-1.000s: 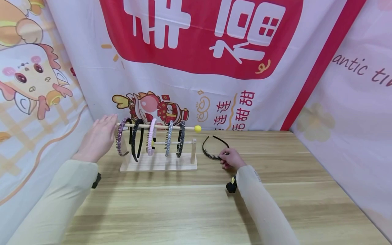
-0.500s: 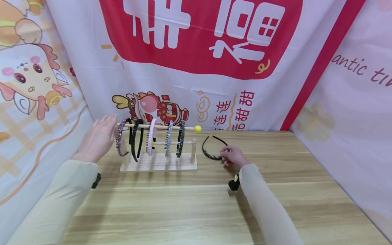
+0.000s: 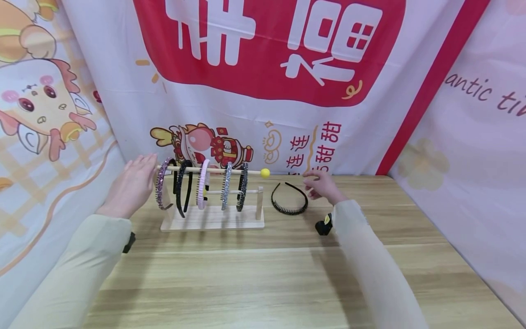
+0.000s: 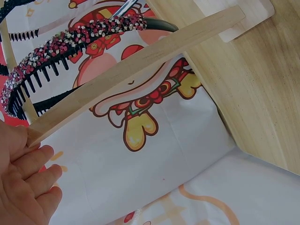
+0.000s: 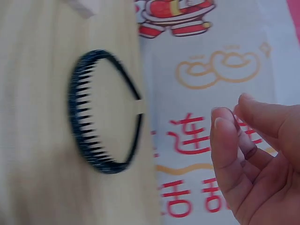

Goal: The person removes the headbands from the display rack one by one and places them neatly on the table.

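Observation:
In the head view, my left hand point(image 3: 133, 185) rests at the left end of a wooden headband stand point(image 3: 213, 224). The left wrist view shows it touching the top of the stand's upright post point(image 4: 131, 75). Several headbands hang on the rods: a pink-purple sparkly one point(image 3: 160, 185), a black one point(image 3: 181, 189), a light pink one point(image 3: 202, 185), a silver one point(image 3: 226, 187) and a dark glittery one point(image 3: 243, 187). Right of the stand, a black toothed headband point(image 3: 289, 211) lies on the table. My right hand point(image 3: 322, 186) hovers beside it, apart from it, with nothing between thumb and fingers.
The wood-grain table point(image 3: 246, 278) meets a printed white and red cloth point(image 3: 263, 87) at the back. Printed cloths also stand along the left and right sides. A yellow ball point(image 3: 265, 173) caps the upper rod's right end.
My right hand has let go of the black headband and moved up and to the right, away from it. The headband stays on the table. My left hand has not moved.

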A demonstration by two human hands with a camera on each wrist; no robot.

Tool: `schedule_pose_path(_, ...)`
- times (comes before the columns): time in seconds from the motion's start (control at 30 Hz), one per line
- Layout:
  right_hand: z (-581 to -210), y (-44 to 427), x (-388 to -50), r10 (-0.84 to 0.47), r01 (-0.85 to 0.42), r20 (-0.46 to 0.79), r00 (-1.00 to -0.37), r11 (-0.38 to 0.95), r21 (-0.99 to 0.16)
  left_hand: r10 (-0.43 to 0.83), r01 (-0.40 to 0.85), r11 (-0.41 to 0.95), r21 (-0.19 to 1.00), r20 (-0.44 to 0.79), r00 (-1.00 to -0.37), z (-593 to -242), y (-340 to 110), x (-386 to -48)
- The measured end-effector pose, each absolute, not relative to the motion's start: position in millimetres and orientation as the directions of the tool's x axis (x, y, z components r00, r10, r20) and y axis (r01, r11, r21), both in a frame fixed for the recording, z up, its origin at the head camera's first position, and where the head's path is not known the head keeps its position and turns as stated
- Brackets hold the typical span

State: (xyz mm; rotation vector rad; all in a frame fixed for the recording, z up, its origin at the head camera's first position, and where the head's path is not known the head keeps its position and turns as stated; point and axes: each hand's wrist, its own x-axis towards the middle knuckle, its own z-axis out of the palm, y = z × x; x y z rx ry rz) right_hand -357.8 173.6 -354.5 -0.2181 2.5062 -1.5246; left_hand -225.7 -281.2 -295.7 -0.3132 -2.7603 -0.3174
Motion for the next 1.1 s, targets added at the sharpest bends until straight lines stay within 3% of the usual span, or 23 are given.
schedule_pose_path(0.47,-282,153,-352,-0.226,-0.099,-0.01,-0.974,0.469,-0.877,0.178,0.254,0.952,0.173,0.362,-0.915,-296,-282,-226)
schedule_pose_path(1.1,-248,103,-327,-0.363,-0.28,0.116,-0.925,0.441,-0.853,0.179,0.253,0.952,0.173,0.357,-0.917,-297,-283,-229)
